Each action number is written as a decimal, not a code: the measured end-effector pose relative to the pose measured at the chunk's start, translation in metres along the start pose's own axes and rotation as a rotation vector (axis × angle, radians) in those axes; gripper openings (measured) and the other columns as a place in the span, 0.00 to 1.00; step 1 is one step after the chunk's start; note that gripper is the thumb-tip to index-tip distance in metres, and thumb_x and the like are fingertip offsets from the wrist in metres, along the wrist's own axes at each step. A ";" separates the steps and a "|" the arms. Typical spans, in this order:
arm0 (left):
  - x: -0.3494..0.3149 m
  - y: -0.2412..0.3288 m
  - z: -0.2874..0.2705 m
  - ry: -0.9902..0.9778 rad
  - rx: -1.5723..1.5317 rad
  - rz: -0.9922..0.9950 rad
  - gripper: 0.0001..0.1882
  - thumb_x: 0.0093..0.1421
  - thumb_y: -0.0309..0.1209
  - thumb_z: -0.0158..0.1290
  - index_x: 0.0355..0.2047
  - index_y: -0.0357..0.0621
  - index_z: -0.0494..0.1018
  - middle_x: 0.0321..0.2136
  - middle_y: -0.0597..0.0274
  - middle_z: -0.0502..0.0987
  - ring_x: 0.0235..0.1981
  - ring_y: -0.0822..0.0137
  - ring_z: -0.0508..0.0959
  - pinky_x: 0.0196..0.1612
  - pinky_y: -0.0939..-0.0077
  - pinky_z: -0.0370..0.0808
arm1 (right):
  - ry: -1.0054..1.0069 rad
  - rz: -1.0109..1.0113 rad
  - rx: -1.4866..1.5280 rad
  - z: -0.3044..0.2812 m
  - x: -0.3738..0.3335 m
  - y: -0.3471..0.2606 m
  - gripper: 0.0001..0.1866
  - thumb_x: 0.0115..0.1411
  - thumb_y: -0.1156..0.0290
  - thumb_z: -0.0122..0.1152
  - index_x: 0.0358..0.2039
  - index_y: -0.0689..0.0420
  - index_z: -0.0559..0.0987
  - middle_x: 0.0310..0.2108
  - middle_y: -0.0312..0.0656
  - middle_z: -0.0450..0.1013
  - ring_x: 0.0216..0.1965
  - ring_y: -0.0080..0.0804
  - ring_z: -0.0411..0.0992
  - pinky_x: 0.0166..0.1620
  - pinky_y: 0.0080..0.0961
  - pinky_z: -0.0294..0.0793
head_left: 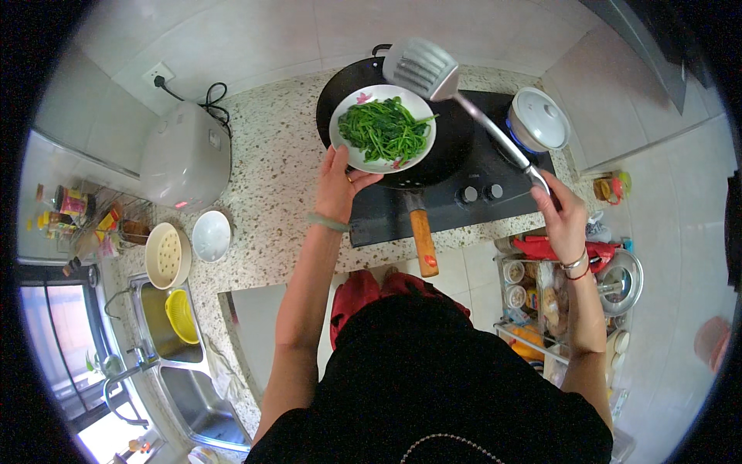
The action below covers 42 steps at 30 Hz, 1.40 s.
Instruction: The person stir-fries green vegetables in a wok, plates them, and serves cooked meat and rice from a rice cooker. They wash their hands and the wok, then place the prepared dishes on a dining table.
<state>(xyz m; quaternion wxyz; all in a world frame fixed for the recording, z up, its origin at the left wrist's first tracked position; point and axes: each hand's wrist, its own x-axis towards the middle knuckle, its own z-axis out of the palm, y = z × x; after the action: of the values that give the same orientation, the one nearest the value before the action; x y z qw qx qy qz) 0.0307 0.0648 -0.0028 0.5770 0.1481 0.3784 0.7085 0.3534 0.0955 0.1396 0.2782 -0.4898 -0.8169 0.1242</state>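
Observation:
My left hand [340,182] grips the near left rim of a white plate [338,131] with pink flower marks. Cooked leafy greens [386,127] are heaped on the plate, which is held over a black wok [456,143]. In my right hand [563,210] is the handle of a slotted spatula [495,130]. Its broad head is raised above the wok's far side, just beyond the plate. The wok's wooden handle [422,241] points toward me. Much of the wok's inside is hidden by the plate.
The wok stands on a black gas stove [402,220]. A lidded white pot [539,120] sits on the right burner over a blue flame. To the left are a rice cooker [184,158], a white bowl [211,236], a cream perforated basket [167,257] and a double sink [202,410].

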 end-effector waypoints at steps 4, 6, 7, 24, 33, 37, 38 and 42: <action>-0.001 0.009 -0.008 0.110 0.037 0.063 0.19 0.65 0.36 0.40 0.52 0.39 0.59 0.44 0.51 0.70 0.35 0.56 0.78 0.36 0.63 0.80 | -0.114 0.056 -0.233 0.006 0.030 0.018 0.16 0.60 0.60 0.53 0.40 0.58 0.76 0.24 0.48 0.75 0.24 0.44 0.74 0.26 0.36 0.69; -0.003 0.020 -0.012 0.141 0.066 0.114 0.19 0.65 0.36 0.39 0.53 0.40 0.58 0.45 0.52 0.69 0.34 0.56 0.77 0.36 0.64 0.80 | -0.172 0.038 -0.407 0.013 0.047 0.030 0.14 0.58 0.59 0.53 0.38 0.54 0.77 0.28 0.50 0.75 0.29 0.50 0.73 0.30 0.40 0.72; -0.005 0.026 -0.017 0.158 0.080 0.148 0.20 0.65 0.37 0.39 0.53 0.41 0.58 0.45 0.52 0.69 0.34 0.56 0.77 0.36 0.63 0.80 | -0.228 0.039 -0.477 0.017 0.056 0.033 0.14 0.57 0.58 0.54 0.37 0.53 0.78 0.28 0.50 0.75 0.30 0.49 0.74 0.31 0.40 0.73; -0.030 0.043 -0.049 0.230 0.104 0.210 0.19 0.65 0.35 0.38 0.54 0.43 0.58 0.47 0.53 0.68 0.36 0.56 0.77 0.36 0.64 0.80 | -0.302 -0.197 -0.559 0.100 0.141 0.023 0.12 0.56 0.57 0.54 0.39 0.43 0.79 0.32 0.43 0.76 0.33 0.44 0.75 0.35 0.40 0.75; -0.031 0.047 -0.061 0.271 0.096 0.219 0.19 0.65 0.36 0.39 0.54 0.42 0.59 0.46 0.53 0.68 0.37 0.55 0.77 0.37 0.63 0.80 | -0.747 0.071 -0.224 0.051 0.118 0.047 0.14 0.57 0.59 0.54 0.35 0.55 0.80 0.24 0.46 0.75 0.23 0.37 0.75 0.29 0.31 0.72; -0.030 0.048 -0.061 0.241 0.096 0.230 0.19 0.65 0.36 0.39 0.54 0.42 0.59 0.46 0.53 0.68 0.37 0.54 0.77 0.38 0.63 0.79 | -0.828 0.113 -0.056 0.092 0.107 0.033 0.16 0.58 0.58 0.53 0.31 0.59 0.80 0.18 0.46 0.74 0.19 0.33 0.73 0.28 0.30 0.72; -0.029 0.048 -0.058 0.241 0.092 0.215 0.19 0.65 0.36 0.39 0.54 0.42 0.59 0.46 0.53 0.68 0.37 0.54 0.77 0.38 0.63 0.79 | -0.804 0.145 -0.030 0.105 0.106 0.036 0.17 0.59 0.58 0.53 0.31 0.59 0.80 0.18 0.47 0.74 0.19 0.34 0.73 0.28 0.30 0.72; -0.031 0.050 -0.050 0.230 0.088 0.192 0.19 0.65 0.36 0.39 0.54 0.42 0.59 0.46 0.54 0.69 0.37 0.55 0.77 0.38 0.63 0.79 | -0.670 0.234 0.003 0.119 0.116 0.036 0.17 0.58 0.57 0.53 0.32 0.59 0.80 0.18 0.48 0.74 0.19 0.36 0.74 0.29 0.30 0.72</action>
<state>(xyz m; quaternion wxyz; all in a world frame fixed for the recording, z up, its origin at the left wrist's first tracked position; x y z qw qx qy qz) -0.0280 0.0153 0.0055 0.4523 0.1268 0.4568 0.7554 0.2693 0.2220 0.0639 -0.0205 -0.5119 -0.8008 0.3101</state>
